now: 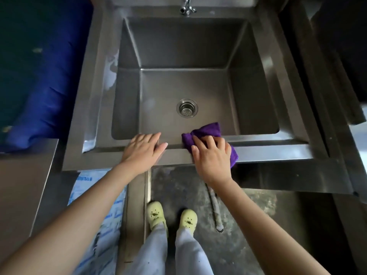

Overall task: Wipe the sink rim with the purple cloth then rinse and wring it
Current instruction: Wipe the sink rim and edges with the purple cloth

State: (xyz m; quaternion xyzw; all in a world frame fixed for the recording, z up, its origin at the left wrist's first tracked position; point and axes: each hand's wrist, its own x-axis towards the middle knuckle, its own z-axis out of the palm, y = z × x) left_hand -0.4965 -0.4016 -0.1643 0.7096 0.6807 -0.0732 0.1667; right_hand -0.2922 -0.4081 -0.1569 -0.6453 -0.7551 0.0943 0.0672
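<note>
One purple cloth straddles near sink rim under right hand.

Blue tarp left; green clogs, hose on floor.

— What lies on the steel sink bench?
— A purple cloth, on the near edge right of middle, one end over the basin. The left hand rests flat just left of it.
</note>
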